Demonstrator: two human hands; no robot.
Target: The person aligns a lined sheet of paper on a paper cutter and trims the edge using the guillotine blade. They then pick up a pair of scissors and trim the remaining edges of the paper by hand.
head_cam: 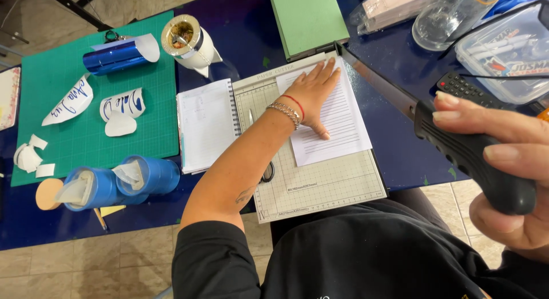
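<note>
My left hand (pixel 313 93) lies flat, fingers spread, pressing a stack of lined white paper (pixel 337 136) onto the gridded bed of a paper cutter (pixel 326 184). My right hand (pixel 506 161) is closed around the black handle (pixel 466 156) of the cutter's blade arm (pixel 380 84), which is raised at an angle above the right edge of the paper. A bracelet and red thread sit on the left wrist. Scissors (pixel 267 172) lie on the cutter bed, partly hidden under my left forearm.
A spiral notebook (pixel 206 124) lies left of the cutter. A green cutting mat (pixel 86 104) holds blue vinyl rolls (pixel 114 56), cut scraps and a tape roll (pixel 183 38). A green board (pixel 309 18), a remote (pixel 466 87), a glass jar (pixel 449 16) and a plastic box (pixel 512 53) stand behind.
</note>
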